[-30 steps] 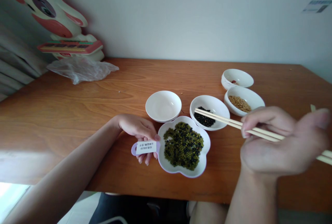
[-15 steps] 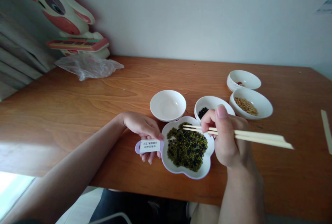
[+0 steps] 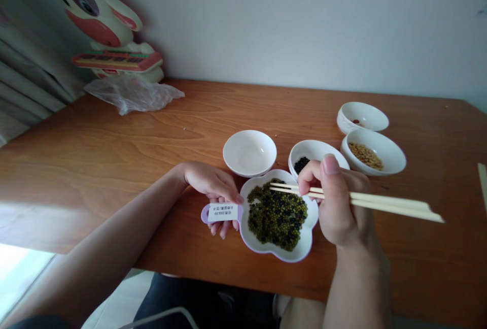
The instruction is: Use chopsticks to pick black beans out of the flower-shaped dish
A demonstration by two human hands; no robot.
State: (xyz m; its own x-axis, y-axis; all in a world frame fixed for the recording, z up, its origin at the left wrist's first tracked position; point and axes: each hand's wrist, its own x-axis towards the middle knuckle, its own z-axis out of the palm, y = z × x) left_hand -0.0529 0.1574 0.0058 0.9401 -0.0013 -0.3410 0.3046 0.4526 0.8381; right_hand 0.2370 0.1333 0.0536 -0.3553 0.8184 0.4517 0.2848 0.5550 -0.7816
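Note:
My right hand (image 3: 340, 197) is closed round a pair of wooden chopsticks (image 3: 391, 204). Their tips reach into the mixed green and black beans (image 3: 277, 217) in a white, lobed dish with a lilac edge (image 3: 302, 254). My left hand (image 3: 213, 187) grips that dish at its handle, thumb on the rim and fingers beneath, beside a white paper label (image 3: 223, 212). Touching or nearly touching the dish's far side are a bare white bowl (image 3: 249, 154) and a bowl of black beans (image 3: 319, 150), the latter partly hidden by my right hand.
Tan beans fill part of a white bowl (image 3: 395, 159) at the right, and behind it another white bowl (image 3: 367, 116) holds a few reddish bits. A cow-shaped toy keyboard (image 3: 117, 60) and a clear plastic bag (image 3: 133, 95) sit at the back left of the wooden table (image 3: 182, 116).
The whole view has shifted slightly, with things sitting a little further right. Both hands keep their grips, and the chopstick tips stay at the same part of the beans.

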